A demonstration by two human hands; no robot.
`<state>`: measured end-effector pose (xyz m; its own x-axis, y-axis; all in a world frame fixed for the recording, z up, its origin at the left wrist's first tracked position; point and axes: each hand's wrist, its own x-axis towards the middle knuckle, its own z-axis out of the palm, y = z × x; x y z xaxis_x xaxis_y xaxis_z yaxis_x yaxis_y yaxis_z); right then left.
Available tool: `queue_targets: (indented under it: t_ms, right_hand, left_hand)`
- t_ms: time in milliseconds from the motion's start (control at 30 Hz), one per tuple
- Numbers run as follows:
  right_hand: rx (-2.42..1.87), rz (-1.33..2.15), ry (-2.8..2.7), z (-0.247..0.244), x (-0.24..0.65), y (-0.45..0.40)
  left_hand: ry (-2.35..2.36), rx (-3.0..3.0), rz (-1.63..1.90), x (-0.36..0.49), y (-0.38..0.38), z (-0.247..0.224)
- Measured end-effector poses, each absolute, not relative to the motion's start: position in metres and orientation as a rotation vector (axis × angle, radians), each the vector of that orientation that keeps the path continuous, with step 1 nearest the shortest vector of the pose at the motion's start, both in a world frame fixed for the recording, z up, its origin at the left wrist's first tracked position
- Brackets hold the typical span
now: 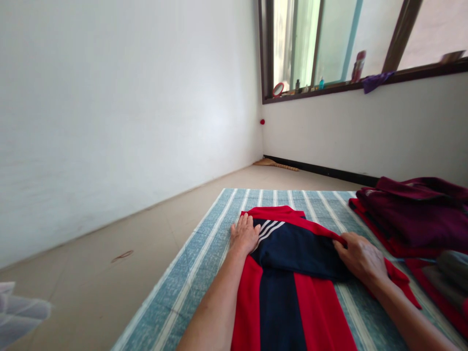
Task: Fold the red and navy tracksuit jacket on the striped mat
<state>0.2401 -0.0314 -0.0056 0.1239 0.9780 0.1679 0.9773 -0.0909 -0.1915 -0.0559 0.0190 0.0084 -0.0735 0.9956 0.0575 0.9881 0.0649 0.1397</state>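
A red and navy long-sleeved top (278, 302) lies spread on the blue striped cloth in the head view. One sleeve (307, 246), navy with white stripes near the shoulder, is laid across its body towards the right. At the shoulder end, my left hand (244, 235) rests flat with its fingers stretched over the fabric. My right hand (361, 258) is closed on the sleeve further along, thumb and fingers pinching its edge. A red end of the fabric (402, 282) shows beyond the right wrist.
Folded maroon and red clothes (413, 214) are stacked to the right, with grey and red garments (444, 278) nearer me. The striped cloth (183, 292) ends along the tiled floor. Small bottles and a round mirror (278, 89) stand on the windowsill. White fabric (20, 312) shows at lower left.
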Motion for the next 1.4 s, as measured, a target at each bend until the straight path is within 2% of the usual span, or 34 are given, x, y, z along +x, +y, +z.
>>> queue_targets:
  t_ms: [1400]
  right_hand:
    - [-2.165, -0.015, -1.917, -0.005, 0.24, -0.031]
  left_hand:
    - [2.236, 2.132, 0.2, -0.0569, 0.0198, 0.0082]
